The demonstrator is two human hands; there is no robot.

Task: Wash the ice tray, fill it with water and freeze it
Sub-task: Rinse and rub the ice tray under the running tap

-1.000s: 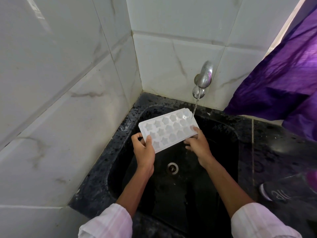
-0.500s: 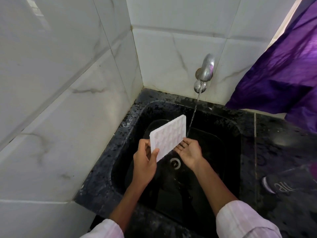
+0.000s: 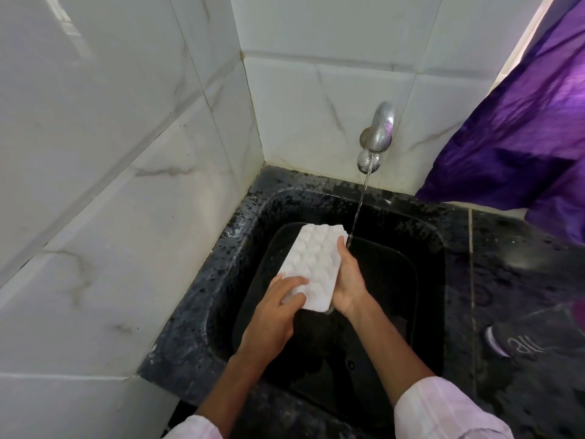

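Over the black sink (image 3: pixel 240 229), the left hand (image 3: pixel 275 312) holds the near corner of the upside-down white ice tray (image 3: pixel 316 264). The right hand (image 3: pixel 348 280) clasps its long edge beside the tap's stream (image 3: pixel 357 213). The tray looks light, stiff and wet-slick, so a grip on the rims seems safest.

Sink (image 3: pixel 408 280) free R of tray (image 3: pixel 316 264); tap (image 3: pixel 381 128) above, wall (image 3: pixel 126 185) L.

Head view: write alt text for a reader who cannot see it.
The left hand and right hand hold a white ice tray, bumpy underside up, over a black sink. The wall tap runs water just past its right edge.
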